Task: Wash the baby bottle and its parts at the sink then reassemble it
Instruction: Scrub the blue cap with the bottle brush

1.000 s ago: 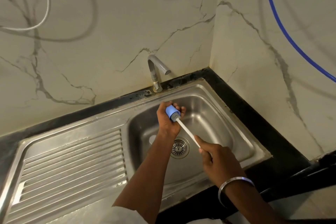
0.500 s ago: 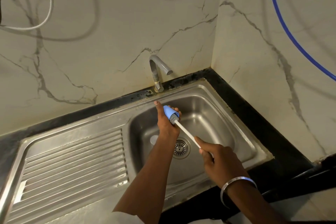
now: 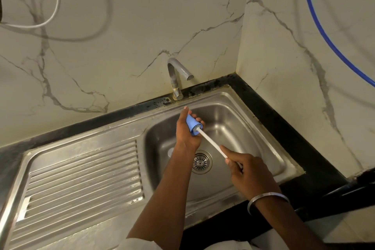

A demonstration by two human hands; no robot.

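Room: a kitchen corner, pale marble-veined walls point(image 3: 121, 46) meeting a black counter point(image 3: 284, 128) that holds a steel sink point(image 3: 233, 128).
Nearest: both forearms reach in from the near edge; a metal bangle point(image 3: 265, 199) circles the right wrist.
Right hand point(image 3: 249, 172): over the near right of the basin, fingers curled round the near end of a brush point(image 3: 211, 143), forefinger laid along its thin white handle.
Brush: the handle slants up and to the left, away from the right hand; its grey bristle head sits in the open mouth of the blue bottle part point(image 3: 191, 124).
Left: the ribbed drainboard point(image 3: 81, 168) lies to the left of the basin.
Drain strainer point(image 3: 199, 162): in the basin floor, under the handle, between the two hands.
Left hand point(image 3: 185, 134): above the far left of the basin, fingers wrapped round the blue bottle part, forefinger sticking up straight behind it.
Blue bottle part: held in the air over the basin, open end tilted toward the right hand, touching no steel.
Tap point(image 3: 177, 76): on the far rim, just beyond the left hand; I see no water running.
Farthest: a blue hose point(image 3: 324, 32) crosses the right wall, a white cable point(image 3: 54, 2) loops on the left.
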